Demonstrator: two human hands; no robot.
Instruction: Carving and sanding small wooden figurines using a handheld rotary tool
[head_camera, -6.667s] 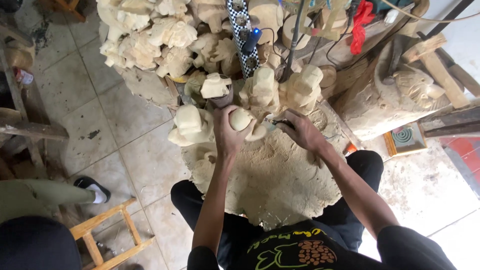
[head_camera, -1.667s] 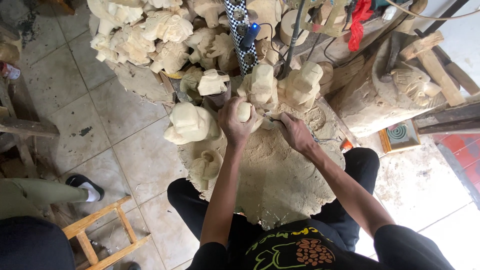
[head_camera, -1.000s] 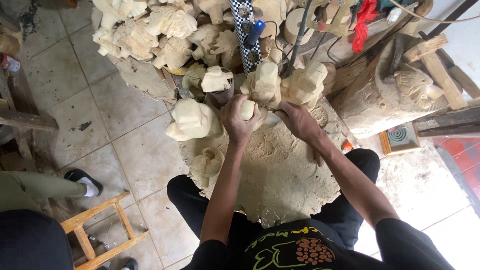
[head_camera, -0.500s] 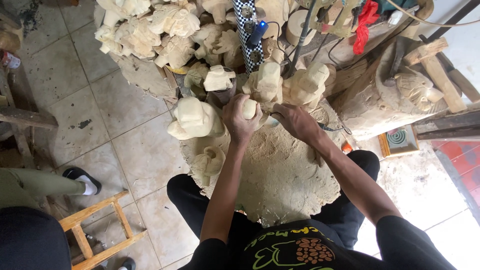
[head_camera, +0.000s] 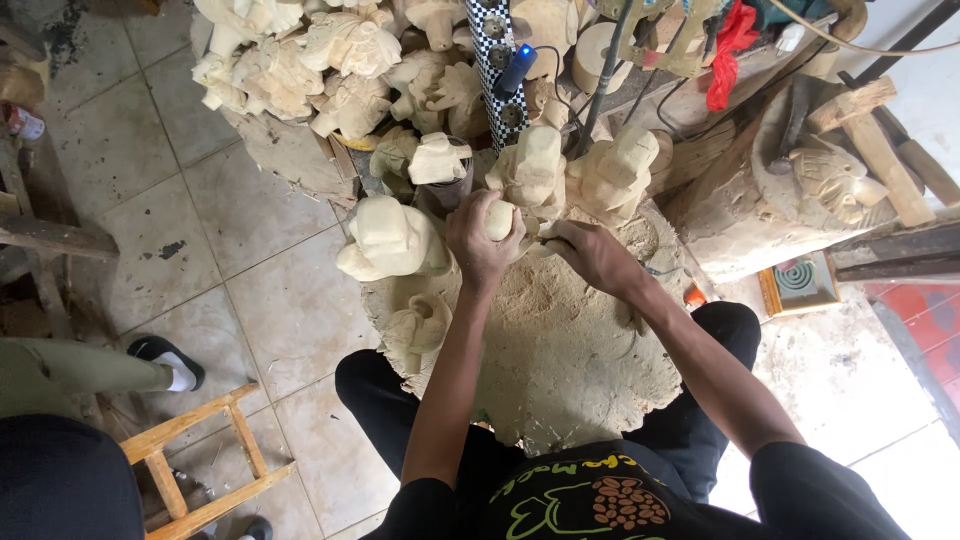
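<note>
The left hand (head_camera: 478, 238) is wrapped around a small pale wood carving (head_camera: 499, 218), fingers curled over its rounded top so that only a patch of it shows between thumb and fingers. The carving sits at the twelve o'clock edge of a broad sawdust-covered stump (head_camera: 560, 350) that fills the space between the person's knees. The right hand (head_camera: 592, 254) lies just beside it at three o'clock, fingers drawn together and pressed against the carving's lower side; whether a tool is pinched in them cannot be told from this view.

At nine o'clock from the left hand stands a larger rough-cut figure (head_camera: 390, 240), touching the stump's rim. Below that, at seven o'clock, a smaller curled carving (head_camera: 420, 325) rests on the stump's edge. At twelve to one o'clock of the hands two blocky unfinished figures (head_camera: 575, 170) stand upright side by side. Further out at eleven o'clock a heap of pale carved pieces (head_camera: 320, 60) is piled on the tiled floor (head_camera: 200, 200). A black-and-white checked strip (head_camera: 497, 50) hangs at twelve o'clock, with a red cloth (head_camera: 730, 45) at one o'clock. A wooden stool frame (head_camera: 205, 465) stands at eight o'clock, near another person's shoe (head_camera: 165, 362).
</note>
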